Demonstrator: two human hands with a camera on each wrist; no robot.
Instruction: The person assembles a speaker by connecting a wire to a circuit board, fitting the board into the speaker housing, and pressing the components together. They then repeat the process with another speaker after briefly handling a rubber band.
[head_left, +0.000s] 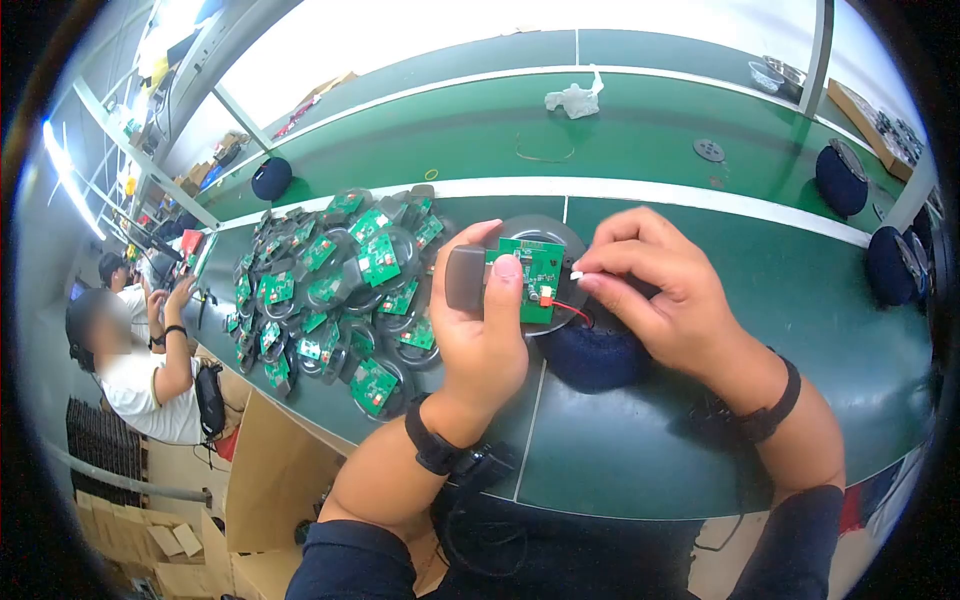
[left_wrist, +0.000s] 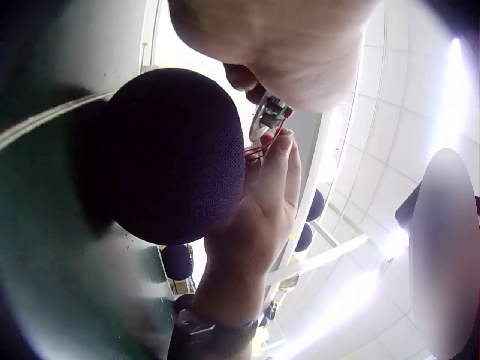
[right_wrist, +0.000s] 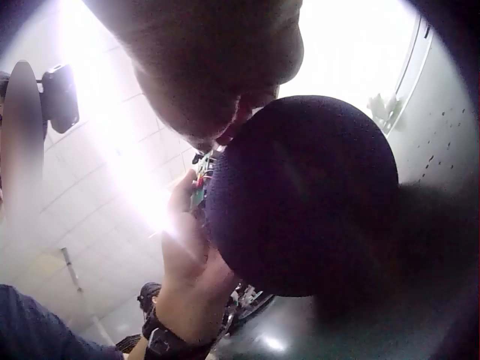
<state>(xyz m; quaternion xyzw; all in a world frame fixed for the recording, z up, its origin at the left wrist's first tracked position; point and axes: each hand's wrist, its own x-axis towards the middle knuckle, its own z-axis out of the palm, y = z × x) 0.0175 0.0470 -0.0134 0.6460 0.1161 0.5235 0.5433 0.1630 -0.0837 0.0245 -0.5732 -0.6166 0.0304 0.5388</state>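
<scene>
Grips a green circuit board (head_left: 540, 270) in the left grip (head_left: 475, 345), thumb on its component face, a dark grey block (head_left: 466, 280) at its left edge. Pinches a small white connector (head_left: 576, 275) between thumb and forefinger of the right grip (head_left: 665, 290), just right of the board. Holds the board above the table (head_left: 650, 450), component face toward the head camera.

Behind the board: grey round disc (head_left: 545, 230), partly hidden. From the board's lower right: red wire (head_left: 573, 309), leading toward a dark blue fabric-covered speaker (head_left: 595, 362) on the table, below and right of the board. Cannot trace the connector's own lead. Blocked in part by the speaker in both wrist views.

Left of the board: heap of similar board assemblies (head_left: 378, 260), overlapping. Beyond the board, past a white strip: crumpled translucent plastic bag (head_left: 577, 100). Beyond and right of the board: flat grey perforated disc (head_left: 709, 150). Far right of the board: two more speakers (head_left: 842, 180). Far left of the board: person in a white shirt (head_left: 165, 400), hands raised. Below left of the board: cardboard box (head_left: 275, 465).
</scene>
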